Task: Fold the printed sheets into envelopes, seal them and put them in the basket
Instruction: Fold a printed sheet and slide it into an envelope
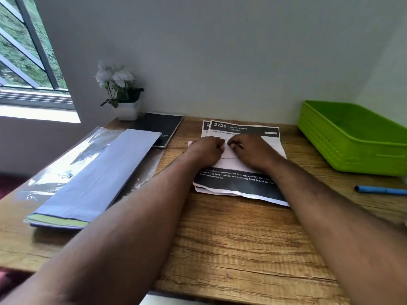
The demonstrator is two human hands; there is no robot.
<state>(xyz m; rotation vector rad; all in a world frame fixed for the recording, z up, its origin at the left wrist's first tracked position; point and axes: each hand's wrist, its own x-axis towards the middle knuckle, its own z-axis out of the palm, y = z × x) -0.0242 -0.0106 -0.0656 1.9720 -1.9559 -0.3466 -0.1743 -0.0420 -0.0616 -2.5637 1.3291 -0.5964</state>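
Fingers curled, your left hand (206, 150) and right hand (250, 150) are pressing a folded white paper sheet (229, 162) atop the printed black-and-white sheets (240, 183), each hand closed against it.

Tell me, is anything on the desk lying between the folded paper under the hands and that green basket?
Nothing visible does. The folded paper sits under both hands, left hand and right hand, atop the printed sheets. Only bare desk separates it from the green basket. The blue pen lies nearer, off that path.
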